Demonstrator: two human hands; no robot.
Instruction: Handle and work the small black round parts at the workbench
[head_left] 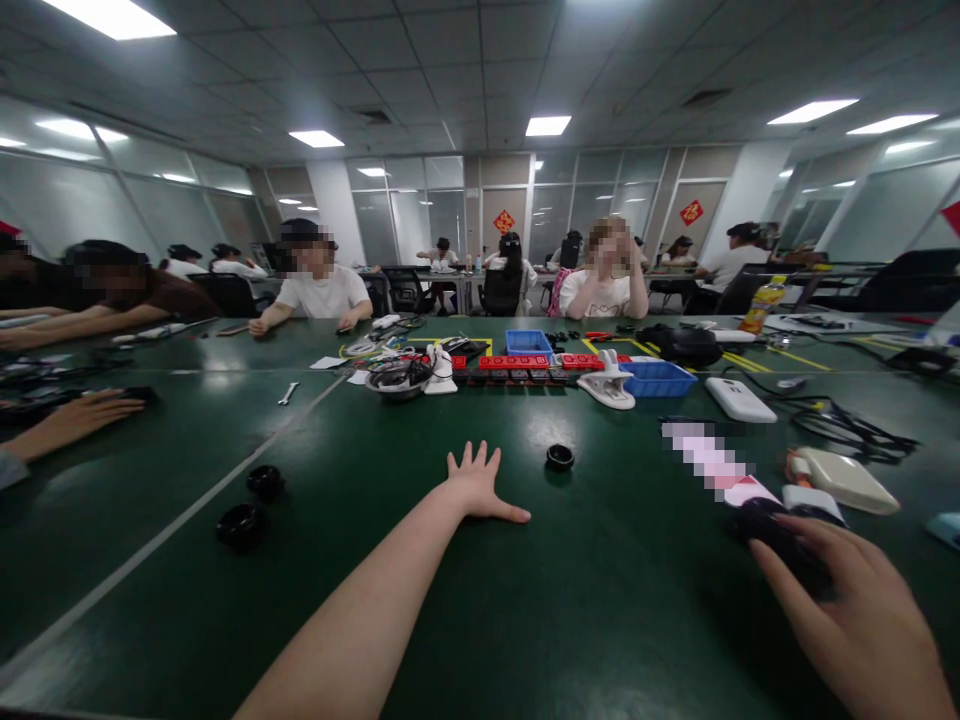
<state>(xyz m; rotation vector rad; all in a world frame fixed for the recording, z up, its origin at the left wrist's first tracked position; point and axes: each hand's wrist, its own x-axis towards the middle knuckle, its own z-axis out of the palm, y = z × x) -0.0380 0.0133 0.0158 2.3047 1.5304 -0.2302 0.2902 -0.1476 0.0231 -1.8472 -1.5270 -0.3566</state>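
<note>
My left hand [477, 487] lies palm down on the green bench [585, 620], fingers fanned wide, thumb stretched out to the right, nothing in it. The arm behind it reaches long and almost straight from the bottom of my view. Ahead and to the right of my thumb tip, not touching it, sits a black ring-shaped part [559, 457] with what looks like its open side up.

My right hand [855, 585] is out at the right, curled round a dark object [784, 545], thumb on the near side and fingers over the far side. My own fingers hide much of it, so I can't tell its full shape.

To handle it well, I'd say thumb and fingers should press from opposite sides, wrist loose, and the object should stay clear of the pink-and-white item [716, 468] and the white case [814, 504] close by. I'd judge the flat left palm good for steadiness, as long as its thumb doesn't nudge the ring.

One round black piece [265, 481] and another [240, 525] lie well to the left, apart from both hands.
</note>
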